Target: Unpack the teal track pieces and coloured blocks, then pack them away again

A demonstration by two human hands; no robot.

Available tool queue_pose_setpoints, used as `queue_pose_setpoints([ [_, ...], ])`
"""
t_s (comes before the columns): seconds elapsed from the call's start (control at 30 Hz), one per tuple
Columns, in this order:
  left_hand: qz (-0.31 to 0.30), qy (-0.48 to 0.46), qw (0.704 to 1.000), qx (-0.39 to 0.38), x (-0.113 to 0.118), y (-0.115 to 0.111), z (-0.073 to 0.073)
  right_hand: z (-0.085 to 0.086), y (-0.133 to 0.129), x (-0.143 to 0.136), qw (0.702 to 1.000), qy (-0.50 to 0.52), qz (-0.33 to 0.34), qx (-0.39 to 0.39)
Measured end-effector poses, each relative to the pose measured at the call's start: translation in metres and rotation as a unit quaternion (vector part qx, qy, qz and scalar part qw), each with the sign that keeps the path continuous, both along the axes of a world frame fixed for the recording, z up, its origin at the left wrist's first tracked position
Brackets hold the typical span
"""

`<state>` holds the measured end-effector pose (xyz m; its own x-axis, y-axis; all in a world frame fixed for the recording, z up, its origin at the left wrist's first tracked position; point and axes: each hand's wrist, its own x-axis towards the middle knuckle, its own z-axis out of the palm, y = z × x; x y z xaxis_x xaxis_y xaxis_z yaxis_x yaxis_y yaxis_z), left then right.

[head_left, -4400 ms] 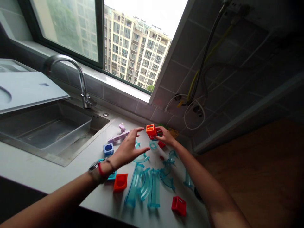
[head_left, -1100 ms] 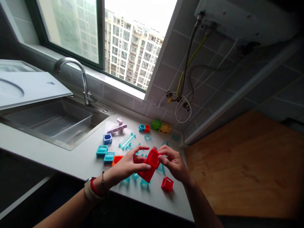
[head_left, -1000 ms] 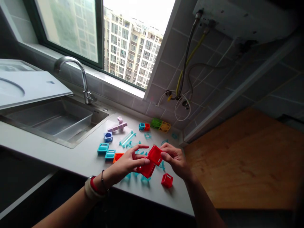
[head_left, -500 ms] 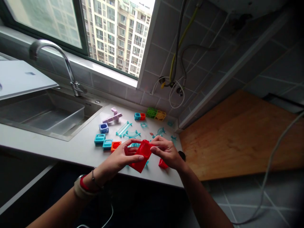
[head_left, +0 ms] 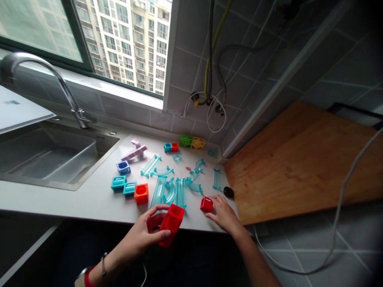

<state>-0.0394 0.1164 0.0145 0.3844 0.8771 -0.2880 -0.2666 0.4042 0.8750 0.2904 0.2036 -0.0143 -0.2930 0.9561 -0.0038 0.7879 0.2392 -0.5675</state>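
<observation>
A red block piece (head_left: 172, 223), longer than one cube, is held tilted by my left hand (head_left: 149, 231) in front of the counter's edge. My right hand (head_left: 223, 213) is at a small red cube (head_left: 206, 204) on the counter, fingers apart at its right side. Several clear teal track pieces (head_left: 181, 191) lie between and beyond the hands. An orange cube (head_left: 141, 193) stands left of them, beside two teal blocks (head_left: 119, 183). Behind these are a blue cube (head_left: 123, 167) and a lilac piece (head_left: 134, 152).
Near the wall stand a teal and red pair (head_left: 171, 147) and a green and yellow pair (head_left: 192, 141). A black round object (head_left: 228, 192) lies beside the wooden board (head_left: 299, 167). The sink (head_left: 68, 183) and faucet (head_left: 64, 85) are left; cables hang on the wall.
My right hand has left the held red piece and moved down right to the small red cube. My left hand has lowered with its piece. The camera view has shifted.
</observation>
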Motion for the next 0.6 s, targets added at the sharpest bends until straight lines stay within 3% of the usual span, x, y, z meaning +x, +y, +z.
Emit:
queue_pose_setpoints([
  [0.1, -0.018, 0.025, 0.999, 0.021, 0.003, -0.005, -0.007, -0.016, -0.006, 0.007, 0.999, 0.031, -0.021, -0.002],
  [0.23, -0.021, 0.048, 0.998, 0.037, 0.009, -0.006, -0.009, -0.016, -0.015, 0.012, 0.978, 0.185, -0.085, -0.032],
  [0.3, -0.032, 0.057, 0.997, 0.051, 0.013, -0.006, -0.006, -0.012, -0.024, 0.01, 0.934, 0.331, -0.114, -0.066],
  [0.4, -0.042, 0.079, 0.993, 0.074, 0.02, -0.006, 0.001, -0.007, -0.043, -0.003, 0.825, 0.538, -0.118, -0.125],
  [0.47, -0.038, 0.096, 0.991, 0.084, 0.025, -0.006, 0.008, -0.003, -0.056, -0.017, 0.764, 0.617, -0.109, -0.158],
  [0.6, -0.009, 0.144, 0.983, 0.109, 0.032, -0.007, 0.021, 0.005, -0.075, -0.046, 0.722, 0.658, -0.077, -0.2],
])
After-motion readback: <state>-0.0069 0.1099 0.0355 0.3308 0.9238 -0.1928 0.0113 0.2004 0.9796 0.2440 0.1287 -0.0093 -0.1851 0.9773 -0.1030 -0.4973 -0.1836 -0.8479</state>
